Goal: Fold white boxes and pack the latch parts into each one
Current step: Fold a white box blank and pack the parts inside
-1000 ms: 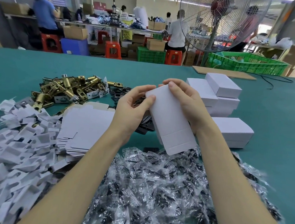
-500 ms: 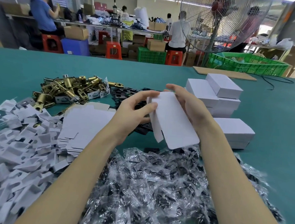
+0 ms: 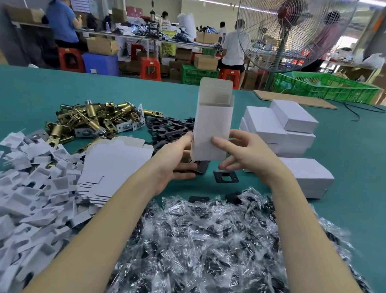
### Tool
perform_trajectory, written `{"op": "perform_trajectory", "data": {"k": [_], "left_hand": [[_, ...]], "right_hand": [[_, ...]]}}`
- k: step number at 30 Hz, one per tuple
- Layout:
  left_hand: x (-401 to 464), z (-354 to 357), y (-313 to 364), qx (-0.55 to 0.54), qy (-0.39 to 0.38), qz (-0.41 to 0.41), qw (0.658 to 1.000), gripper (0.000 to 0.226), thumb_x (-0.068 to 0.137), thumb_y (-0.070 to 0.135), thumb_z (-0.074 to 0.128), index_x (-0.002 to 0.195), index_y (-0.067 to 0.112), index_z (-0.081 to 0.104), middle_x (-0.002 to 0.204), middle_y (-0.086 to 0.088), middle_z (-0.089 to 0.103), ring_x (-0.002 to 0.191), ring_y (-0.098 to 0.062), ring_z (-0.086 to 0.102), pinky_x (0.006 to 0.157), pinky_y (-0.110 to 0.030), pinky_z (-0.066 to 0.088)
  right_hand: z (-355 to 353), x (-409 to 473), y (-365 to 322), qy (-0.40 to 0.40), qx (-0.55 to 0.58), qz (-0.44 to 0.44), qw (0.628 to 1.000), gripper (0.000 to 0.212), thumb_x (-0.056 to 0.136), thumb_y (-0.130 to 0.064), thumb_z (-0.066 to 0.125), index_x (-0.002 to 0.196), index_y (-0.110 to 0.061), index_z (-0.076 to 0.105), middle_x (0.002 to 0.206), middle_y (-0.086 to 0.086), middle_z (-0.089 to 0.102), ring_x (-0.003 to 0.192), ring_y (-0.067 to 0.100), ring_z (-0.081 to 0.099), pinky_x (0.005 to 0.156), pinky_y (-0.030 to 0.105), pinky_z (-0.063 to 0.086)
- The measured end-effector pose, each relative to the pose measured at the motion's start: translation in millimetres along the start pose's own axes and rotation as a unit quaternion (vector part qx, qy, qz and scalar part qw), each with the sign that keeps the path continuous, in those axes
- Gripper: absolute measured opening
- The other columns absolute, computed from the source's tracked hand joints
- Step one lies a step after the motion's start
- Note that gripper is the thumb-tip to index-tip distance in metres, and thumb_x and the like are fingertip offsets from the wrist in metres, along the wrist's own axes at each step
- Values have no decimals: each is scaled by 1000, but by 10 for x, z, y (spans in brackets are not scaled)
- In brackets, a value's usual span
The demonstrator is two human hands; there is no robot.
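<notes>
Head view: a tall white box [image 3: 212, 127] stands upright in the middle of the green table [image 3: 360, 145], its top flap open. Both hands hold it near the bottom — the left hand [image 3: 175, 156] has its thumb on the front and its fingers curled under, and the right hand [image 3: 244, 151] pinches the right side with its thumb on the front. Just below lies a black plate [image 3: 226, 177]. Left of the box sits a stack of flat boxes [image 3: 114, 163], and farther left a heap of gold latch parts [image 3: 90, 119]. To the right are closed white boxes [image 3: 288, 128]. Near the person — a big pile of clear bags [image 3: 213, 252] and white card bits [image 3: 17, 190].
</notes>
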State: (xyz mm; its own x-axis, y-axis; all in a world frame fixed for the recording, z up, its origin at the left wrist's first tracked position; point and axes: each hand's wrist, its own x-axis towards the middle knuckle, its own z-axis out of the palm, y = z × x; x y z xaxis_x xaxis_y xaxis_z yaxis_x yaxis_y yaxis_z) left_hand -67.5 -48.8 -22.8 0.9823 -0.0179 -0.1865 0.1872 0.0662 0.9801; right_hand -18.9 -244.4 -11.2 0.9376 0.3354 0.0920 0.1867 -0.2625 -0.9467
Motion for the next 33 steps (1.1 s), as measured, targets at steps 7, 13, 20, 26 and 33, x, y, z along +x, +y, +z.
{"op": "perform_trajectory", "data": {"k": [7,13,20,26,33], "left_hand": [[33,133,-158,-149,-49,56,986,30,104,35,56,130,21,59,120,-7,71,105,-30,73,88,-43,62],[36,68,-343,-221,-51,14,974,36,96,22,67,130,10,61,125,-13,71,109,-29,72,81,-34,62],[59,62,-381,-200,-43,-5,979,31,93,14,71,121,4,63,110,-12,77,96,-28,76,72,-33,63],[92,84,-397,-195,-42,14,980,28,97,13,66,125,12,63,119,-12,73,102,-27,74,76,-33,63],[122,71,-410,-212,-13,-1,977,41,94,1,66,133,9,54,121,-14,70,100,-28,73,73,-32,63]], "right_hand": [[-30,17,21,-32,-14,21,999,32,91,-48,73,113,-24,72,100,-11,79,73,27,78,64,28,62],[-16,11,75,-73,-29,83,993,27,93,-40,73,116,-25,72,108,-3,77,78,27,78,66,27,62],[-22,-22,57,-107,-87,93,986,48,93,-27,76,136,-25,55,114,5,74,79,27,78,65,28,61],[1,-14,38,-77,-104,101,986,47,91,-32,77,132,-19,58,108,7,76,76,27,78,66,31,62],[20,-1,-45,-33,-186,126,974,46,93,-34,75,127,-17,49,110,4,68,71,18,77,66,33,64]]}}
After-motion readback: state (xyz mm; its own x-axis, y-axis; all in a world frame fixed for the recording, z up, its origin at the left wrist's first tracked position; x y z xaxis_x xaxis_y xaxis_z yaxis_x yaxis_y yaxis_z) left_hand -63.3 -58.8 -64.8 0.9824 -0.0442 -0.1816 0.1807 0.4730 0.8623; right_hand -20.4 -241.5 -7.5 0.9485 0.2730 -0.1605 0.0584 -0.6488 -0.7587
